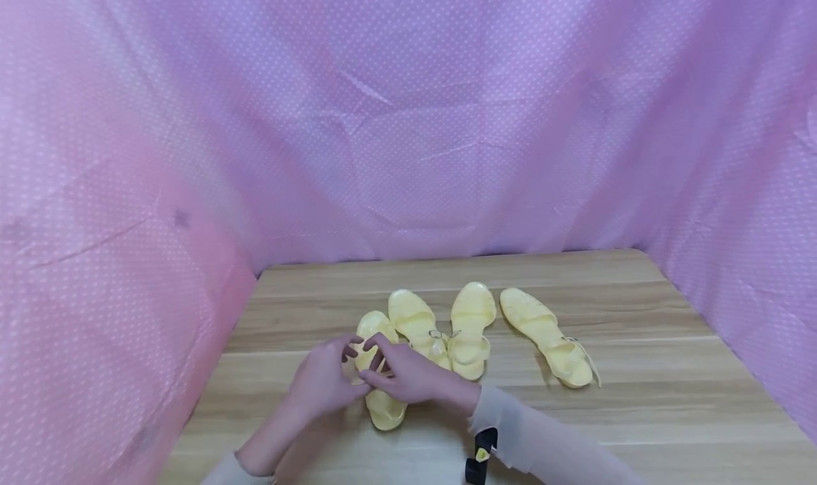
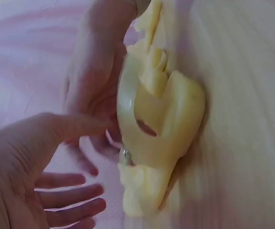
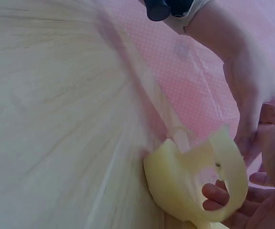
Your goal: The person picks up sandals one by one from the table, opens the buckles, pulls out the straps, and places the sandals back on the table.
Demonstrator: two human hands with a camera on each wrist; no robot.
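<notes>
A yellow sandal lies on the wooden table under both hands, toe pointing away. My left hand is at its left side, thumb and fingers spread and gently bent; in the left wrist view they hold nothing. From the right, my right hand reaches over the sandal with loosely bent fingers. In the right wrist view, fingertips show through the loop of the ankle strap; whether they touch it I cannot tell. The strap stands up with a small metal buckle at its side.
Right of the hands lie more matching yellow sandals: one close by, another beside it, and one apart and tilted. Pink dotted cloth surrounds the wooden table at the back and sides.
</notes>
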